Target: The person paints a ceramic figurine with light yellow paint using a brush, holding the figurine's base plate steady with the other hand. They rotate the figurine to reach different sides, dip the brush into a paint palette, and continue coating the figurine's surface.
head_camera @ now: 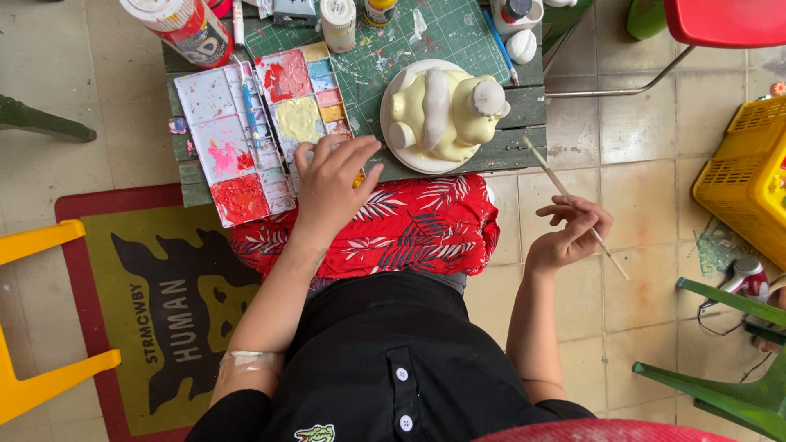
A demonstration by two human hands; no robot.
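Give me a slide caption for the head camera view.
Left hand rests by a paint palette; right hand holds a brush near a pale yellow figurine.

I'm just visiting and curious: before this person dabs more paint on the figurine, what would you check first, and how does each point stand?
1. Brush gripped in right hand: ok.
2. Left hand steadying the palette edge: ok.
3. Yellow paint in the palette: ok.
4. Figurine sitting fully on its white plate: ok.
5. Brush tip loaded with paint: cannot tell.
6. Plate well back from the table's edge: not ok.
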